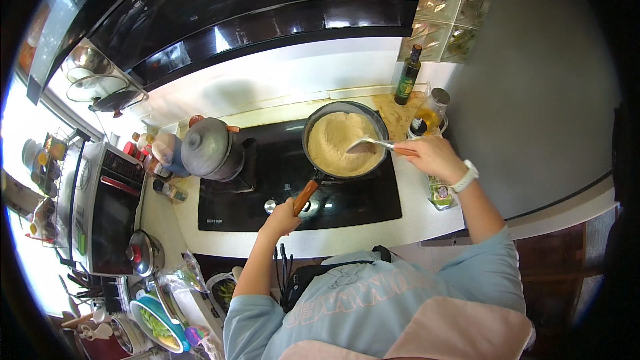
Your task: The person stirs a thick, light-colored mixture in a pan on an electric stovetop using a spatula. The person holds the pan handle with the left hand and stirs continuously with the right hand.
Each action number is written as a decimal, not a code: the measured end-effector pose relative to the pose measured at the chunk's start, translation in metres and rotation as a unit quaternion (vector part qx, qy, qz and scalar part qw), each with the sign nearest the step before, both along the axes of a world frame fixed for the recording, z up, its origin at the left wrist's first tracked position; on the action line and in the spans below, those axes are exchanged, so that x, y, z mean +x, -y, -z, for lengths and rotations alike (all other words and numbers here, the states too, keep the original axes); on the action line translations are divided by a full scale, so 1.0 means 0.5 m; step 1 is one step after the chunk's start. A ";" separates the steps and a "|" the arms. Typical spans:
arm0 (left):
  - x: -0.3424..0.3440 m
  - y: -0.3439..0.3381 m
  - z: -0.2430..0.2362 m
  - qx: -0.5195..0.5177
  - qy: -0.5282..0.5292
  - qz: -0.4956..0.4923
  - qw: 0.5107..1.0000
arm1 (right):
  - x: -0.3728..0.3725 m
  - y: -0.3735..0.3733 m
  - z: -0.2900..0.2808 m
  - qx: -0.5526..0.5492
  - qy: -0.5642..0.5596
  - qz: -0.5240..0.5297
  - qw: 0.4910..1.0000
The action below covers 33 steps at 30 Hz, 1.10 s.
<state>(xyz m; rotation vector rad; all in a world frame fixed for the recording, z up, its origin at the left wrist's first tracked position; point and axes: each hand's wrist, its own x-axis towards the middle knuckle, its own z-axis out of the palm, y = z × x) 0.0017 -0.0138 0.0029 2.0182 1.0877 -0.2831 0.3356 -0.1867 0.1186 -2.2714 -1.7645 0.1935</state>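
A dark frying pan (312, 135) sits on the right side of the black gas stove (273, 153), filled with a pale yellow, powdery or grainy food (337, 135). Its wooden handle points toward me, and my left hand (283, 219) is closed around the end of it. In my right hand (430, 160) is the wooden handle of a spatula (377, 142) with a metal shaft. The spatula's blade rests in the food, right of the pan's middle, partly sunk into it. A pale watch (469, 175) is on my right wrist.
A lidded grey pot (212, 150) stands on the left burner. Right of the pan are a dark green bottle (407, 77), a glass jar (435, 107) and a green-and-white package (440, 193). At the left are a small seasoning bottle (170, 191), a microwave (110, 207) and a lidded pan (145, 253). A range hood (267, 27) hangs above.
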 end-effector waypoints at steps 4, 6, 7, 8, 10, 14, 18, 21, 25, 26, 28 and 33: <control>0.003 0.002 -0.005 -0.006 -0.010 -0.001 1.000 | 0.021 0.042 -0.026 -0.037 0.039 -0.044 0.998; 0.004 0.003 -0.008 -0.003 -0.006 0.003 1.000 | 0.019 0.045 -0.002 -0.044 0.053 -0.064 0.996; 0.004 0.003 -0.009 -0.007 -0.009 -0.001 1.000 | 0.011 0.039 0.020 -0.037 0.049 -0.059 0.996; 0.004 0.003 -0.010 -0.003 -0.007 0.001 1.000 | 0.000 0.032 0.046 -0.022 0.043 -0.057 0.997; 0.005 0.003 -0.011 -0.007 -0.013 -0.004 1.000 | -0.016 0.026 0.086 0.002 0.019 -0.033 0.999; 0.003 0.004 -0.010 -0.002 -0.008 0.002 1.000 | -0.043 0.006 0.127 0.008 -0.050 0.048 0.998; 0.002 0.004 -0.006 0.002 -0.004 0.001 1.000 | -0.042 -0.013 0.110 0.036 -0.130 0.078 0.988; 0.001 0.005 -0.001 0.005 0.001 0.002 1.000 | -0.038 -0.044 0.099 0.044 -0.095 0.056 0.993; 0.003 0.004 -0.003 -0.002 -0.007 -0.001 1.000 | -0.064 -0.092 0.127 0.072 -0.026 0.007 0.997; 0.003 0.005 -0.004 0.003 -0.006 0.003 1.000 | -0.072 -0.100 0.138 0.083 -0.015 -0.005 0.996; 0.002 0.004 -0.006 0.002 -0.012 0.001 1.000 | -0.085 -0.108 0.159 0.092 0.006 -0.039 0.995; 0.001 0.003 -0.007 -0.001 -0.006 0.003 1.000 | -0.049 -0.082 0.148 0.049 0.047 -0.090 0.994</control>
